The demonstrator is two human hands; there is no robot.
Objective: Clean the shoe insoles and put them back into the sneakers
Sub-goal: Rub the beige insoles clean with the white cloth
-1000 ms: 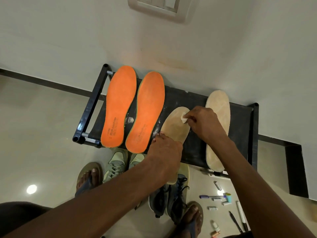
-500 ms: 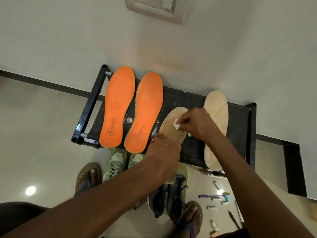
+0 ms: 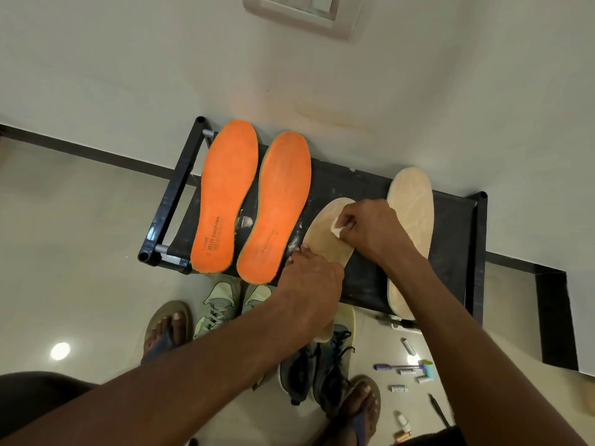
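The left orange insole carried dark print near its heel reading "AIR cushion" with a "10" below. The second orange insole bore the same wording, fainter and only partly legible.

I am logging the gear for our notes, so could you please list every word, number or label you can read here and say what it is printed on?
"AIR cushion": heel of the left orange insole.
"10": the same insole, near its heel edge.
A small word before "AIR" and a boxed line beneath: too blurred to read.
Faded "AIR cushion" print on the right orange insole: only partly legible.
Tan insoles, sneakers, floor items: no readable text.
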